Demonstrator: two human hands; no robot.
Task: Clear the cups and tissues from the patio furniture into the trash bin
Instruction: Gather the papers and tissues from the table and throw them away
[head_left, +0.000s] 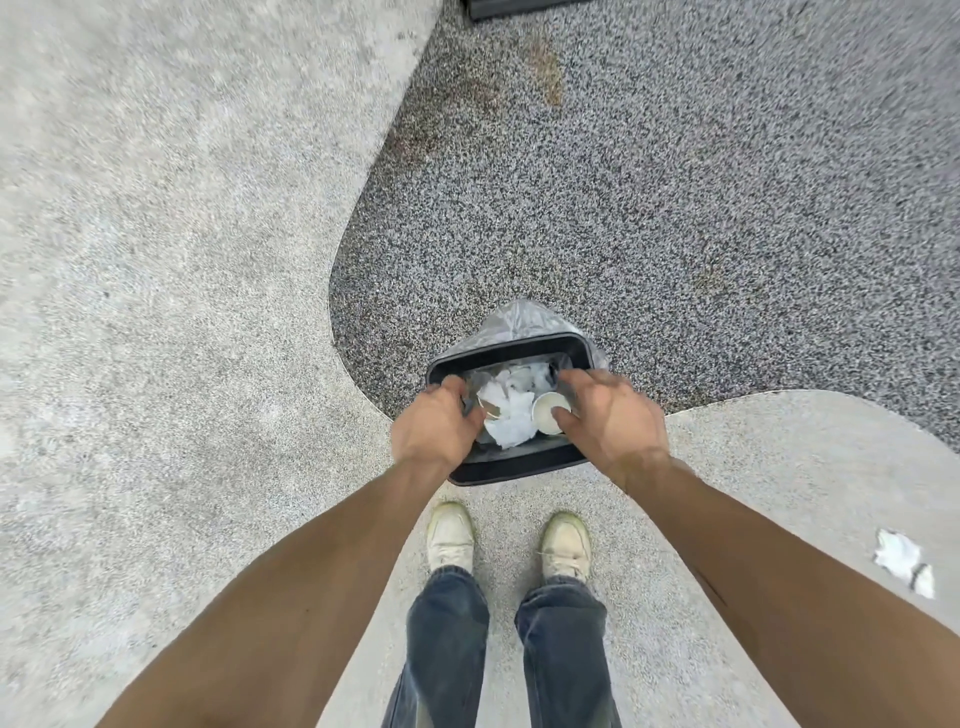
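A black trash bin (519, 467) with a clear liner stands on the ground just ahead of my feet. Crumpled white tissues (511, 421) and a brown-edged paper cup (489, 409) lie inside it. My left hand (436, 421) hangs over the bin's left rim, fingers loosely curled down and holding nothing. My right hand (608, 415) is over the right rim. Its thumb lies on the rim of an upright white paper cup (545, 413), which sits between thumb and fingers at the bin's mouth. Both hands are slightly blurred.
Another crumpled white tissue (901, 558) lies on the light pavement to my right. Curved light concrete meets dark speckled gravel paving (675, 208) beyond the bin. A dark object's edge (509, 6) shows at the top. My shoes (452, 535) stand just behind the bin.
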